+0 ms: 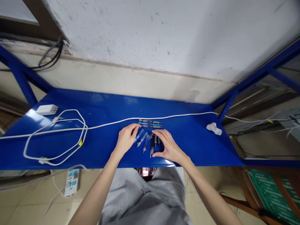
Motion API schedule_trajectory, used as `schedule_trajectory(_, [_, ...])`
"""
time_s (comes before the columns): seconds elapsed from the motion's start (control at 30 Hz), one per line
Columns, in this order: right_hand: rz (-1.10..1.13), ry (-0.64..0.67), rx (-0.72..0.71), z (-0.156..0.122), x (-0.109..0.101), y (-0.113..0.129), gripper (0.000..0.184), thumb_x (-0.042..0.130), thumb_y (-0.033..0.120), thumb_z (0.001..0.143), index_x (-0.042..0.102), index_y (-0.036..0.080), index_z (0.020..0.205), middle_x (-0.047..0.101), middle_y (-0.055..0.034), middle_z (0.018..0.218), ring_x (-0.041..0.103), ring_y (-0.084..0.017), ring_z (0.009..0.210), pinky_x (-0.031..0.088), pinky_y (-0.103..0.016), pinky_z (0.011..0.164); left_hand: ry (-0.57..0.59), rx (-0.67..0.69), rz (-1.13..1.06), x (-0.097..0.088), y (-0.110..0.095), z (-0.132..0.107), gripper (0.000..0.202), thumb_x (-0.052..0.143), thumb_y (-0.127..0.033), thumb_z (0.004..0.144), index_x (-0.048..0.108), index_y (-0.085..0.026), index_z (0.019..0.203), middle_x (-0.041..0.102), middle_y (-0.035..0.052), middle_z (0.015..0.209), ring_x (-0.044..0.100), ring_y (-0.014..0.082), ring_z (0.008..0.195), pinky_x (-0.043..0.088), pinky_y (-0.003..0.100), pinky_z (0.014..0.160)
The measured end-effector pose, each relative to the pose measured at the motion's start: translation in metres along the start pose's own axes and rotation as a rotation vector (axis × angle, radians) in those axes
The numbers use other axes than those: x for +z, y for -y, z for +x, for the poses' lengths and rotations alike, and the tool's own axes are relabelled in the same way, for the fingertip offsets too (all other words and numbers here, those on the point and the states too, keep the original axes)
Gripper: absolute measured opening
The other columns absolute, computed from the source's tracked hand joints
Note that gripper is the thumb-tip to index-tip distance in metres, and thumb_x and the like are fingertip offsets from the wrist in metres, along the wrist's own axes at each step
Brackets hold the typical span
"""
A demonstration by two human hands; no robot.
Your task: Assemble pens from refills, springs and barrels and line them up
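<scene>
Several pens and pen parts (144, 141) lie loose on the blue metal shelf (105, 150), between my two hands. Further back, a few assembled pens (150, 123) lie side by side next to a white cable (182, 116). My left hand (126, 139) rests on the shelf with its fingers curled, fingertips touching a clear pen barrel (139, 135). Over the dark pens (152, 147) arches my right hand (166, 146), fingers spread and thumb on the shelf below them. Neither hand lifts anything.
A white charger block (47, 109) and a looped white cable (56, 137) lie at the left. A crumpled white tissue (214, 128) sits at the right end. A power strip (71, 181) lies on the floor below. The wall stands close behind the shelf.
</scene>
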State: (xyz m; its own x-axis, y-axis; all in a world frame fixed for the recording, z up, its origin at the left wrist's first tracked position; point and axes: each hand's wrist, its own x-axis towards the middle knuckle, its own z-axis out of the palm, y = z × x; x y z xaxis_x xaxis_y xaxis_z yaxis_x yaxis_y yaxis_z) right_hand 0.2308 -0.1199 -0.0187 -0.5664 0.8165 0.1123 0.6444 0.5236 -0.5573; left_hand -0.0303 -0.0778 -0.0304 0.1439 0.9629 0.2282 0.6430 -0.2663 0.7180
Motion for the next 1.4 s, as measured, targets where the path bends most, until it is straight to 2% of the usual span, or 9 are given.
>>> schedule_trajectory(0.07, [0.006,0.01,0.006,0.0,-0.001,0.001,0.108,0.074,0.075,0.078,0.025,0.032,0.164,0.042,-0.0137,0.163,0.037,-0.033,0.155,0.021,-0.063,0.131,0.003,-0.029,-0.006,0.0,0.001,0.001,0.025,0.051,-0.03,0.104,0.075,-0.026,0.109,0.079,-0.0004,0.109,0.073,0.017,0.093,0.049,0.026,0.085])
schedule_trajectory(0.17, [0.01,0.017,0.012,0.001,-0.002,0.002,0.106,0.074,0.073,0.081,0.024,0.032,0.165,0.041,-0.0129,0.165,0.035,-0.032,0.156,0.019,-0.061,0.132,0.029,-0.065,0.029,0.0,0.001,0.0,0.023,0.055,-0.032,0.101,0.076,-0.027,0.11,0.077,-0.0022,0.092,0.067,0.0146,0.074,0.046,0.026,0.074])
schedule_trajectory(0.23, [0.006,0.02,0.013,0.001,-0.001,0.002,0.103,0.074,0.071,0.082,0.025,0.031,0.164,0.04,-0.0123,0.166,0.035,-0.031,0.157,0.019,-0.061,0.132,0.04,-0.065,0.054,0.0,-0.001,-0.002,0.022,0.057,-0.031,0.1,0.076,-0.028,0.11,0.075,-0.0033,0.086,0.064,0.0133,0.069,0.044,0.026,0.071])
schedule_trajectory(0.43, [0.005,-0.009,-0.005,0.0,0.001,0.001,0.102,0.075,0.067,0.084,0.025,0.029,0.165,0.042,-0.0133,0.164,0.037,-0.031,0.155,0.021,-0.061,0.132,0.082,0.015,0.094,-0.001,-0.004,-0.003,0.016,0.059,-0.032,0.099,0.074,-0.029,0.104,0.066,-0.0043,0.083,0.063,0.0125,0.079,0.042,0.024,0.072])
schedule_trajectory(0.6, [0.001,-0.064,0.001,-0.004,0.002,0.002,0.099,0.073,0.066,0.087,0.025,0.029,0.165,0.043,-0.0151,0.163,0.039,-0.033,0.154,0.024,-0.064,0.13,0.074,-0.026,0.081,0.0,-0.002,-0.001,0.013,0.063,-0.032,0.097,0.074,-0.028,0.099,0.061,-0.0042,0.081,0.058,0.0119,0.074,0.041,0.024,0.069])
schedule_trajectory(0.77, [-0.058,-0.159,0.002,-0.007,0.005,0.003,0.1,0.07,0.07,0.087,0.022,0.028,0.165,0.042,-0.0164,0.164,0.038,-0.035,0.154,0.027,-0.066,0.128,0.035,-0.01,0.088,0.001,-0.001,-0.003,0.013,0.062,-0.032,0.097,0.073,-0.027,0.101,0.064,-0.0021,0.089,0.062,0.0134,0.079,0.043,0.025,0.069])
schedule_trajectory(1.0, [-0.13,-0.173,-0.006,-0.007,0.009,0.003,0.101,0.066,0.07,0.089,0.018,0.028,0.167,0.042,-0.0181,0.163,0.038,-0.037,0.154,0.031,-0.069,0.126,-0.005,0.065,0.166,0.005,0.003,-0.006,0.01,0.063,-0.03,0.098,0.071,-0.025,0.1,0.068,0.0014,0.098,0.067,0.0194,0.097,0.05,0.028,0.079])
schedule_trajectory(1.4, [-0.113,-0.202,0.018,-0.008,0.008,0.004,0.101,0.066,0.069,0.09,0.013,0.03,0.167,0.042,-0.0173,0.163,0.038,-0.038,0.154,0.031,-0.07,0.125,0.005,0.067,0.148,0.003,0.001,-0.007,0.011,0.054,-0.027,0.104,0.064,-0.023,0.103,0.065,0.0029,0.102,0.064,0.0205,0.1,0.05,0.031,0.086])
